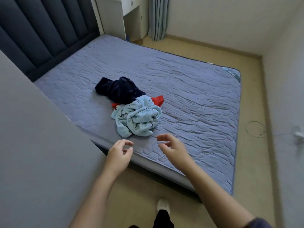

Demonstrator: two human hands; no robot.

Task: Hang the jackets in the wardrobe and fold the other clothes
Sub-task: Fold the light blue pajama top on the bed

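**Empty hands reaching over the bed edge toward the heap of clothes**

Nearest the camera, below and behind the fingers, a white shoe [162,205] is standing on the beige floor [143,183]; left of the left fingers, a plain grey panel [32,137] is filling that side of the view. Two bare forearms are stretching forward over the near edge of the mattress [205,99]. The left hand [118,154] is hanging palm down, its fingers [127,143] loosely curled with the thumb close to the forefinger, gripping nothing; the right hand [173,148] is hovering just beside it, its fingers [162,137] bent and slightly spread, likewise holding nothing; whether either hand is touching the quilted cover I cannot tell.

Just beyond the fingertips, in line with the gap between the hands, a light blue garment [137,120] is lying crumpled in a ball on the mattress, apart from both hands. Further from the fingers, a red garment [158,100] is peeking out from under the heap; a dark navy garment [117,90] is lying bunched over it and touching the blue one's far side. Well to the right of the right fingers, a thin cable [255,129] is looping on the floor. Far beyond the fingers, a dark padded headboard [41,33] is rising at the left end of the bed; a white desk [115,14] and a grey curtain [158,18] are standing in the far corner.
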